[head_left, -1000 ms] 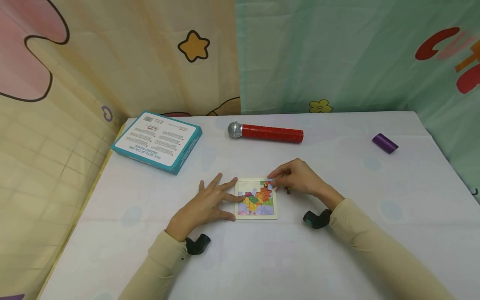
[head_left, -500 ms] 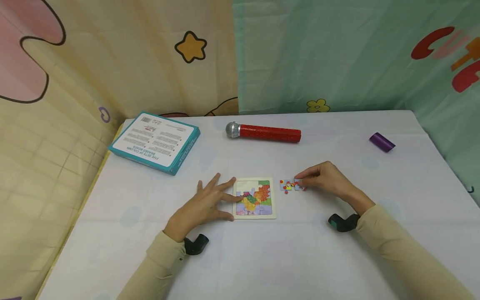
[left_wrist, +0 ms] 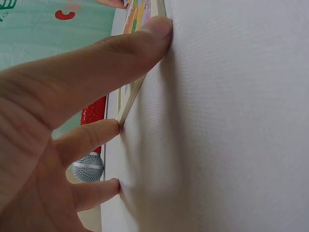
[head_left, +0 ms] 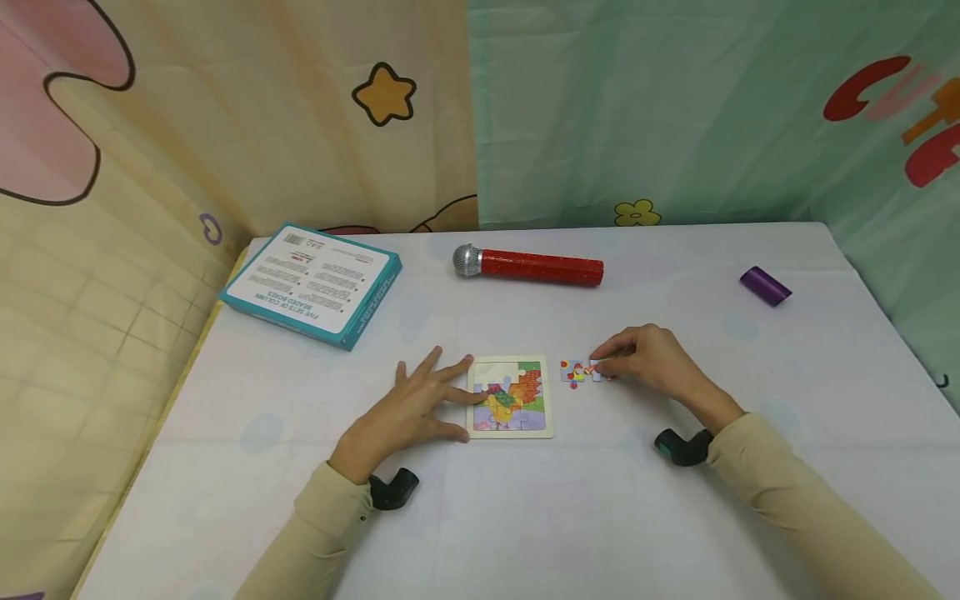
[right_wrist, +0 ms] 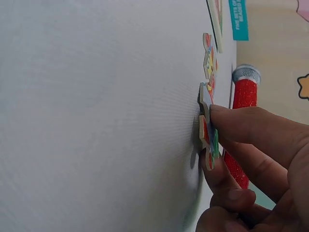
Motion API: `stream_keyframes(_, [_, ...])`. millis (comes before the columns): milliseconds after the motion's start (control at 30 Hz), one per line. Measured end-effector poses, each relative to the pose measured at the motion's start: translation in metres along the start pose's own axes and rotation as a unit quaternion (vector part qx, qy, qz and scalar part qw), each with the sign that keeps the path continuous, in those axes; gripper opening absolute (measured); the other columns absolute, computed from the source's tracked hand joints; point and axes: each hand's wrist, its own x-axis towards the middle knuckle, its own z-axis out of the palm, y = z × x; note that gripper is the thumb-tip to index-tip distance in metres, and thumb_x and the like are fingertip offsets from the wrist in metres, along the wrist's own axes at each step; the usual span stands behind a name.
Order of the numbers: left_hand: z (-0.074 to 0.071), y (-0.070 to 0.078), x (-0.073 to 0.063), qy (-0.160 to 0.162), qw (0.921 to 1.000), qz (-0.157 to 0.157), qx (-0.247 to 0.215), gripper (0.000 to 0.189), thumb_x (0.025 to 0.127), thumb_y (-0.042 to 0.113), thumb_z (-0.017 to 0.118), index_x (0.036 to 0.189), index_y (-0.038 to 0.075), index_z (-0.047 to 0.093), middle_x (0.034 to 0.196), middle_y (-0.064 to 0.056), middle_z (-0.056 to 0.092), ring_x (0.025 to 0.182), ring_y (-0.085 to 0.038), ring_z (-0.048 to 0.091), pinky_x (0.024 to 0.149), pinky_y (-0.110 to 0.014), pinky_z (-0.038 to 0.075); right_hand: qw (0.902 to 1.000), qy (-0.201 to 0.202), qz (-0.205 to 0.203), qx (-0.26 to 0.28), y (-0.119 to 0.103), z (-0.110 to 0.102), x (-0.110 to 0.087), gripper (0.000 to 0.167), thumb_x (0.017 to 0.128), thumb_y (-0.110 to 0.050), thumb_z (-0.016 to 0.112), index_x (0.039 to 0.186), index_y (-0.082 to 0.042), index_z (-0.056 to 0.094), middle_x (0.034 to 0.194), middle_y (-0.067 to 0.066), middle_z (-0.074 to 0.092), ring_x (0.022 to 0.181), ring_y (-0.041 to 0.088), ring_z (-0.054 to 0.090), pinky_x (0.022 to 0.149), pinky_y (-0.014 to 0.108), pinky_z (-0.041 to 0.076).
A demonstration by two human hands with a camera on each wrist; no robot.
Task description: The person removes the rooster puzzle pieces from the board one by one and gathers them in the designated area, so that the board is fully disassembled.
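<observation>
A small square jigsaw puzzle in a cream frame [head_left: 549, 400] lies on the table, partly filled with colourful pieces; bare white backing shows along its upper part. My left hand [head_left: 408, 412] rests at its left side with fingers spread, thumb and fingertips against the frame and one finger over the pieces. To the right of the frame lies a loose puzzle piece [head_left: 572, 371] with red and yellow print. My right hand [head_left: 648, 358] pinches another puzzle piece [right_wrist: 206, 128] beside it, low over the table; fingers hide part of it.
Behind the puzzle lies a red toy microphone [head_left: 540, 267] with a silver head. A teal and white box [head_left: 311, 283] is at the back left. A purple cylinder [head_left: 765, 286] lies at the back right. Printed curtains [head_left: 652, 108] hang behind the table.
My right hand has moved right, from the frame's top right corner to the loose pieces beside it. My left hand has stayed at the frame. Little differs over the last half second.
</observation>
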Motion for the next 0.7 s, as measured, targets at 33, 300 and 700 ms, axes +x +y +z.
stream_keyframes(33, [-0.0001, 0.0, 0.0, 0.0, 1.0, 0.0, 0.0, 0.058, 0.068, 0.03, 0.09, 0.123, 0.029, 0.071, 0.156, -0.006, 0.036, 0.147, -0.046, 0.01, 0.102, -0.08, 0.005, 1.0, 0.003, -0.003, -0.003, -0.0003, 0.0004, 0.0001, 0.016, 0.084, -0.015, 0.077, 0.099, -0.011, 0.079, 0.078, -0.001, 0.07, 0.079, 0.019, 0.06, 0.065, 0.028, 0.047])
stream_keyframes(300, [-0.0003, 0.0006, -0.0002, -0.003, 1.0, -0.002, -0.004, 0.058, 0.069, 0.031, 0.09, 0.123, 0.028, 0.071, 0.156, -0.005, 0.036, 0.147, -0.045, 0.01, 0.103, -0.079, 0.004, 0.9995, 0.016, -0.013, -0.023, -0.0019, 0.0015, -0.0002, 0.014, 0.082, -0.014, 0.077, 0.096, -0.01, 0.079, 0.074, -0.002, 0.068, 0.077, 0.019, 0.058, 0.064, 0.03, 0.046])
stream_keyframes(700, [-0.001, 0.0007, -0.0004, -0.005, 1.0, -0.004, -0.003, 0.058, 0.069, 0.031, 0.09, 0.123, 0.028, 0.071, 0.156, -0.006, 0.036, 0.147, -0.045, 0.01, 0.102, -0.079, 0.004, 0.9993, 0.016, -0.023, -0.025, 0.0004, 0.0012, -0.0004, 0.013, 0.083, -0.013, 0.077, 0.095, -0.009, 0.078, 0.071, -0.003, 0.069, 0.072, 0.018, 0.057, 0.062, 0.029, 0.045])
